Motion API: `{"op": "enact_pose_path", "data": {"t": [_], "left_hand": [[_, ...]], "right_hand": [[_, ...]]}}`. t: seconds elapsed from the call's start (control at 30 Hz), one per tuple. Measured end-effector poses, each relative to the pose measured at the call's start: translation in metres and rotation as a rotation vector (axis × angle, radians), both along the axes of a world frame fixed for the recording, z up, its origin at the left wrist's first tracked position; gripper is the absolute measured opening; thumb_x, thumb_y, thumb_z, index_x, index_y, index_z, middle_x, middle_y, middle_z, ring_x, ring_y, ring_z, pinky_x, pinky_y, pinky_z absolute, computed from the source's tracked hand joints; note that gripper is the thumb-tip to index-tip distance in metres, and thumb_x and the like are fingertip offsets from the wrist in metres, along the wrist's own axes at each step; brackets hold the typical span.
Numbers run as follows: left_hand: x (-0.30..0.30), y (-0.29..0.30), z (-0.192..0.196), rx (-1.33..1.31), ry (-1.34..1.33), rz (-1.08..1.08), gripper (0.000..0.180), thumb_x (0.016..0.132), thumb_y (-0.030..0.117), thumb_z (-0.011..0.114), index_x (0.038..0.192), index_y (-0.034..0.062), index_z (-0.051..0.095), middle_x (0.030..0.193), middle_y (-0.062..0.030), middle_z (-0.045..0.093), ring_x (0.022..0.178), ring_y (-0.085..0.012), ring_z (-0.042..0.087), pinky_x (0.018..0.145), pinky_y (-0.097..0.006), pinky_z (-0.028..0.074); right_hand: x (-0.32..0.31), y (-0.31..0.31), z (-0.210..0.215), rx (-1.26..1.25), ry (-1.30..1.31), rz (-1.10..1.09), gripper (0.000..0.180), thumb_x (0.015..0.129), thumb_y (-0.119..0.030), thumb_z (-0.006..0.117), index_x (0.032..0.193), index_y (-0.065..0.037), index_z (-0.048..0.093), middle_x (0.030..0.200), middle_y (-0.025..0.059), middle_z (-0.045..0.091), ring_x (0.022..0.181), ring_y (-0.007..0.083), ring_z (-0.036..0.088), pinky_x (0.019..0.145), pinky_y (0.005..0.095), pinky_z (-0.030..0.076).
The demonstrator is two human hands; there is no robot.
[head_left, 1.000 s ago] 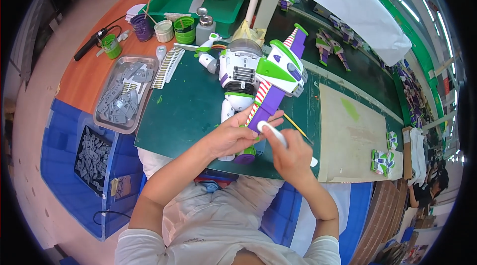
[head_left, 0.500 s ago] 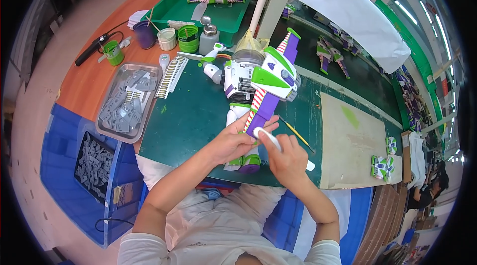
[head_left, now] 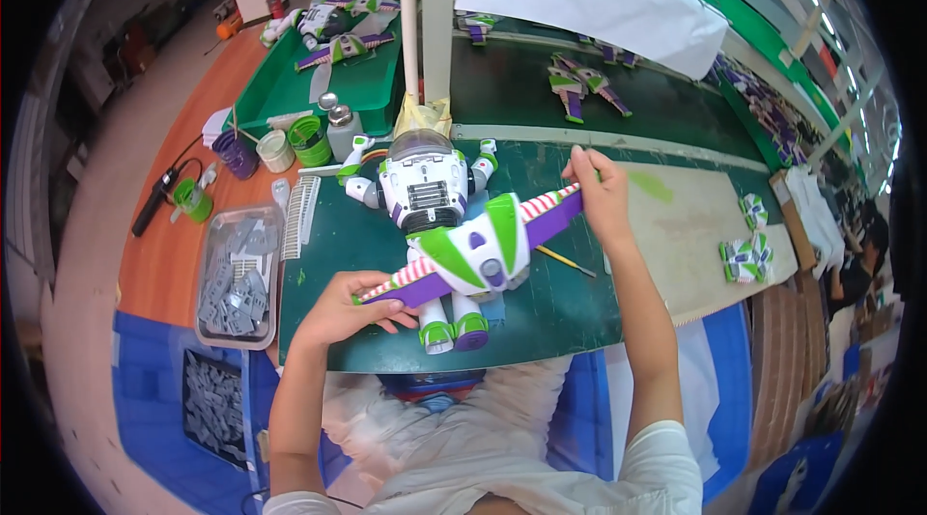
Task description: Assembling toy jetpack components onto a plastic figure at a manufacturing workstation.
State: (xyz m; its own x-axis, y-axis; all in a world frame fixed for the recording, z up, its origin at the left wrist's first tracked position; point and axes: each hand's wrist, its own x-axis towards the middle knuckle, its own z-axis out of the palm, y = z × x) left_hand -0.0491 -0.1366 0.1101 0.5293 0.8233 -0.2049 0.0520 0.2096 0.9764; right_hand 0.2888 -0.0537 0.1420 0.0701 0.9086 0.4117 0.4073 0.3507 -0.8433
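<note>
My left hand (head_left: pixel 348 307) pinches one tip of a toy wing pack (head_left: pixel 463 259), thumb on top. My right hand (head_left: pixel 601 196) grips the opposite wing tip. The pack is white, green and purple with red-and-white striped wings, tilted so its right side is higher. Below it a toy space figure (head_left: pixel 421 179) lies on its back or front, I cannot tell which, on the green work mat (head_left: pixel 362 235). Its arms are spread and its boots (head_left: pixel 454 334) point toward me. The pack hides its middle and part of its legs. A thin yellow-handled tool (head_left: pixel 565 260) lies right of the pack.
A clear tray (head_left: pixel 205 307) of grey plastic parts stands left, beside a ribbed pale strip (head_left: pixel 300 216). Behind are paint pots (head_left: pixel 309 140), a metal-topped bottle (head_left: pixel 342 129) and a green bin (head_left: pixel 261 95) of toys. More wing packs (head_left: pixel 579 90) lie on the conveyor. Small white-and-green parts (head_left: pixel 745 256) lie right.
My right hand has moved up and right to the far wing tip; the white tool it held no longer shows. The wing pack has turned flatter and lower, and my left hand shifted left.
</note>
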Motion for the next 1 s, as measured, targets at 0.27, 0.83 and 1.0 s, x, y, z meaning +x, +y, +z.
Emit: {"op": "enact_pose_path", "data": {"t": [0.27, 0.83, 1.0], "left_hand": [[-0.006, 0.019, -0.007, 0.493, 0.141, 0.744, 0.047, 0.096, 0.041, 0.040, 0.066, 0.0074, 0.052, 0.053, 0.0024, 0.046, 0.044, -0.0050, 0.040, 0.040, -0.022, 0.028], [0.057, 0.045, 0.009, 0.310, -0.655, 0.642, 0.060, 0.095, 0.056, 0.020, 0.118, 0.0048, 0.040, 0.115, -0.0140, 0.053, 0.111, -0.0215, 0.051, 0.094, -0.032, 0.039], [0.077, 0.037, -0.016, -0.058, -0.919, 0.688, 0.072, 0.091, 0.063, 0.020, 0.129, 0.0035, 0.034, 0.130, -0.0197, 0.045, 0.121, -0.0307, 0.043, 0.101, -0.043, 0.033]], "right_hand": [[-0.056, -0.017, -0.030, 0.148, 0.173, 0.020, 0.035, 0.097, -0.025, 0.042, 0.069, -0.004, 0.045, 0.066, -0.0005, 0.041, 0.063, 0.0069, 0.039, 0.057, 0.0242, 0.032], [-0.125, -0.024, 0.011, -0.274, 0.428, 0.476, 0.037, 0.082, -0.025, 0.067, 0.104, 0.003, 0.058, 0.094, 0.0069, 0.063, 0.082, 0.0111, 0.060, 0.072, 0.0245, 0.049], [-0.142, -0.018, 0.027, 0.120, 0.929, 0.189, 0.029, 0.085, -0.018, 0.064, 0.105, 0.001, 0.054, 0.097, 0.0074, 0.060, 0.082, 0.0131, 0.058, 0.074, 0.0273, 0.047]]}}
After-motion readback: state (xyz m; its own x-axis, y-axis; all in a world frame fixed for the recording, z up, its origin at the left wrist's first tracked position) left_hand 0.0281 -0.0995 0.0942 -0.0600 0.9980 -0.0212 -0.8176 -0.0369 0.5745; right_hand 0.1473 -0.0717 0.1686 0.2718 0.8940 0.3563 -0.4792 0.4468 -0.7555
